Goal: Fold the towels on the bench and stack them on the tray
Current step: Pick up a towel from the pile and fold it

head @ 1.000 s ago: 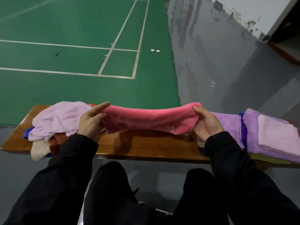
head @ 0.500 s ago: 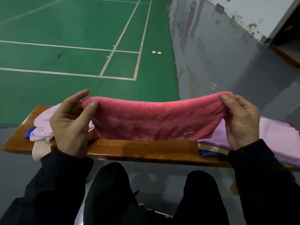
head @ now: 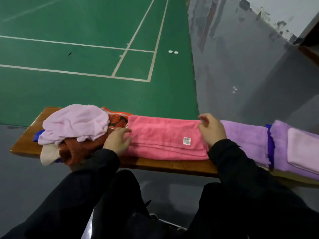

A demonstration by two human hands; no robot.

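Pink towel (head: pixel 165 140): lies flat and folded lengthwise on the wooden bench (head: pixel 25 140), between the 2 hands; a white label faces up near its right end.
Left hand (head: pixel 118 141): palm down on the towel's left end, fingers loosely spread, gripping nothing.
Right hand (head: pixel 212 130): rests at the towel's right end, fingers slightly curled and open.
Unfolded pile (head: pixel 76 125): pale pink, rust and cream cloths heaped just left of the pink towel.
Folded stack (head: pixel 284 145): purple and lilac towels at right; tray itself cannot be told.

Blk sleeves (head: pixel 89 178), blk trousers (head: pixel 120 204).
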